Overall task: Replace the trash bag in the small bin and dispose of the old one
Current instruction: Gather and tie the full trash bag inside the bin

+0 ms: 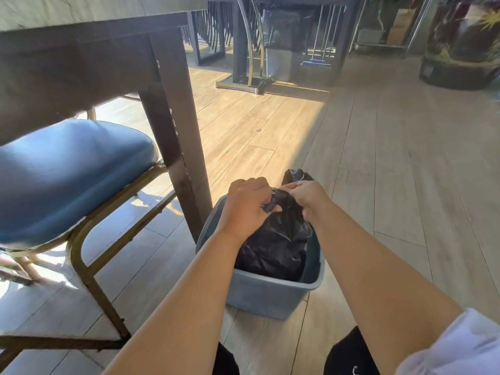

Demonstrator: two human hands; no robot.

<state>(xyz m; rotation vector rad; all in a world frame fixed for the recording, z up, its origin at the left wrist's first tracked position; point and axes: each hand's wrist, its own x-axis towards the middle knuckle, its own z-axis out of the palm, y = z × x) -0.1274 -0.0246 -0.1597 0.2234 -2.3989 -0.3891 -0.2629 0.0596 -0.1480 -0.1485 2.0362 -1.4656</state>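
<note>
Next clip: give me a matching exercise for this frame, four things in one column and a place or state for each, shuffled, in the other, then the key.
Things:
1. black trash bag
2. small blue-grey bin
3. blue chair seat
4. left hand

Places or states:
A. tucked partly under the dark table
B. gripping the gathered bag top, opposite the right hand
C. sitting inside the bin, its top bunched
D. standing on the wood floor beside the table leg

Pairs: 1-C, 2-D, 3-A, 4-B
</note>
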